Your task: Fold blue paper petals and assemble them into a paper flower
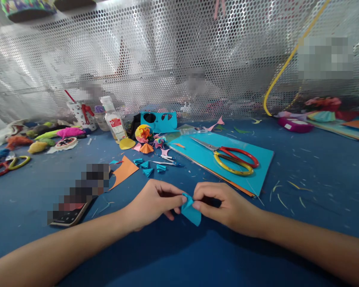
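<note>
A small piece of folded blue paper point(192, 213) is held up above the table, between both hands. My left hand point(152, 201) pinches its upper left edge between thumb and fingers. On the other side, my right hand point(223, 205) grips the upper right edge with thumb and forefinger. The paper is pleated at the top and flares out toward the bottom. Beyond my left hand lie several small folded blue paper pieces point(148, 172) and an orange paper scrap point(125, 172) with a curved cut-out.
Scissors point(233, 157) with red and yellow handles rest on a stack of blue paper point(263, 159). A phone point(77, 211) lies at left. Behind stand a glue bottle point(115, 119) and a coloured paper ball point(144, 133). A perforated metal screen point(155, 52) closes off the back.
</note>
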